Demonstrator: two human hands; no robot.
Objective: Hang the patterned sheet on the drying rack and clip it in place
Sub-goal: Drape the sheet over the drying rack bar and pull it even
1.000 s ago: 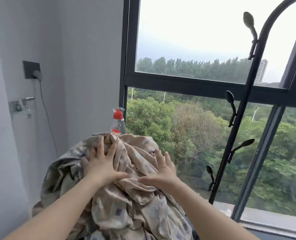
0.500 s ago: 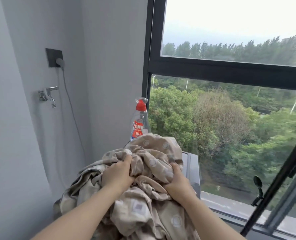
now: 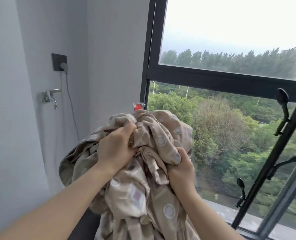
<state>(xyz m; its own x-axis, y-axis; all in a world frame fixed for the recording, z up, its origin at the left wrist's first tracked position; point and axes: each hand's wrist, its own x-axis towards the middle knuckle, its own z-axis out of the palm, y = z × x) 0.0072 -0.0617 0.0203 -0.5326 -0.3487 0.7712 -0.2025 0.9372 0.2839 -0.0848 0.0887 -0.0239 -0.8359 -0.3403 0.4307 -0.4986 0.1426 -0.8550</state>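
left hand (image 3: 117,146): grip curled tight into a bunched fold of the patterned sheet (image 3: 135,201) | right hand (image 3: 180,168): grip clenched on a lower fold | sheet: crumpled heap held up, left of the black drying rack (image 3: 271,163), apart from it | red bottle cap (image 3: 138,106) shows just behind

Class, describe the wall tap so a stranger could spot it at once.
Start at the grey wall left of the window. Under the dark socket plate sits the tap. It alone is shiny metal, its spout pointing down.
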